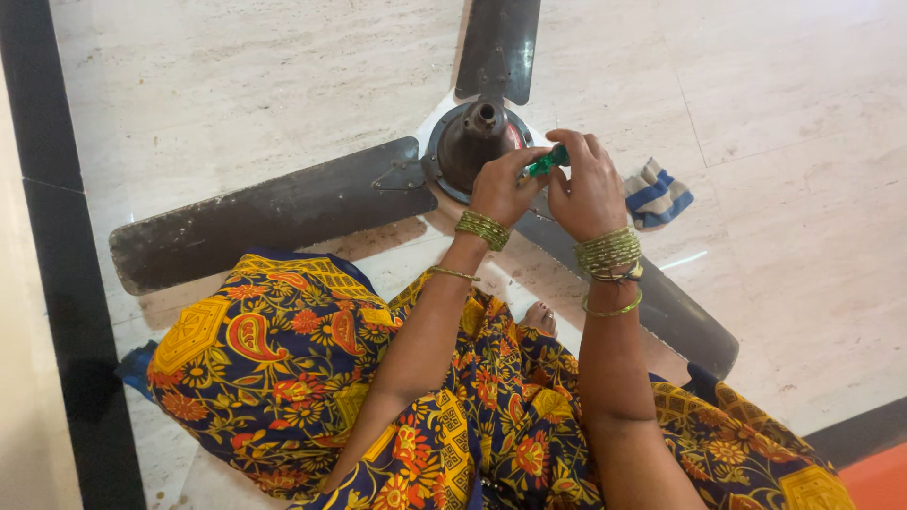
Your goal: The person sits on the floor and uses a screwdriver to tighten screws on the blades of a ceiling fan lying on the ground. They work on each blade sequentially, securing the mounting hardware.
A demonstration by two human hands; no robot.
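On the pale stone floor (236,85), a dark ceiling fan (472,142) is lying with its three blades spreading out, one toward the top, one to the left and one running down to the right. Above its round hub, the left hand (501,189) and the right hand (588,189) are meeting over a small green tool (548,161); the fingers of both hands are closing around it, so only its green handle is showing and its tip is hidden. The right-hand blade is passing under both wrists, which are wearing stacks of green and gold bangles (607,252). Just beside the right hand, a folded blue and white striped cloth (657,194) is resting on the floor. Nearer the camera, a patterned blue, yellow and red garment (312,378) is covering the lap, with a bare foot (540,319) peeking out beside the blade.
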